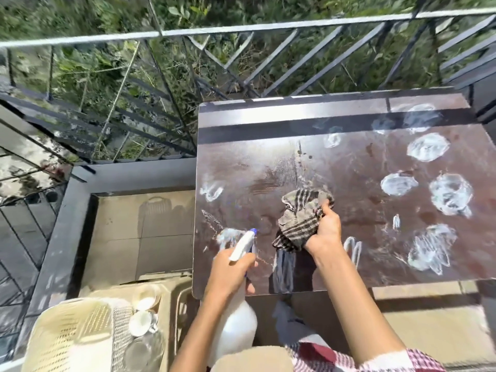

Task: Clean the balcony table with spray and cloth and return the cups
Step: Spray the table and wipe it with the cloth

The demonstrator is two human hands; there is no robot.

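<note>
A dark brown balcony table (pixel 335 167) carries several white foamy patches of spray (pixel 428 146), mostly on its right half. My right hand (pixel 326 228) grips a bunched striped grey cloth (pixel 300 218) pressed on the tabletop near its front middle. My left hand (pixel 230 272) holds a white spray bottle (pixel 237 324) by its neck, and the blue-tipped nozzle (pixel 245 242) points over the table's front left corner. White cups (pixel 143 312) sit on a cream plastic chair (pixel 80 334) at the bottom left.
A black metal railing (pixel 241 30) runs behind and left of the table, with greenery beyond. The tiled balcony floor (pixel 139 232) lies between chair and table. A glass (pixel 145 350) stands on the chair beside the cups.
</note>
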